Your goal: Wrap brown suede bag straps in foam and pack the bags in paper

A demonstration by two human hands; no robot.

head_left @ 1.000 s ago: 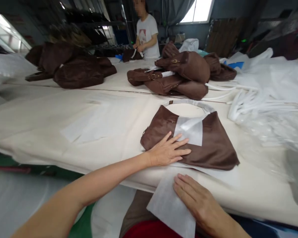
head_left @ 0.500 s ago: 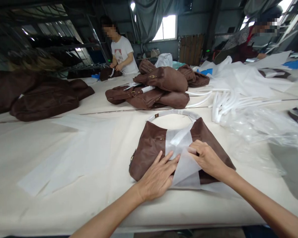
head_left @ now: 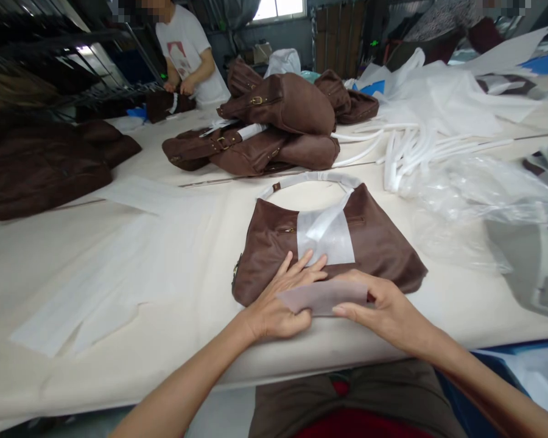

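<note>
A brown leather handbag (head_left: 383, 243) lies flat before me, its handle (head_left: 322, 177) wrapped in white material and arched away from me. Across the bag's upper middle rests a thin white paper sheet (head_left: 333, 243), with a narrow white strip lying slantwise on it. My left hand (head_left: 278, 298) presses on the bag's lower left with spread fingers, the fingertips reaching the sheet's lower edge. Between the thumb and fingers of my right hand (head_left: 383, 304) is a translucent paper flap (head_left: 322, 297), raised at the bag's near edge. One end of this flap overlaps my left hand near the thumb.
Several brown bags (head_left: 296, 106) are piled behind, with more dark bags (head_left: 41, 164) at left. Loose paper sheets (head_left: 119, 267) lie on the left of the table. White tubes (head_left: 402, 158) and clear plastic bags (head_left: 466, 188) sit at right. A person (head_left: 192, 61) stands across the table.
My right hand has drawn the paper flap down from the bag's middle to its near edge. My left hand stays spread on the bag. The view has tilted down.
</note>
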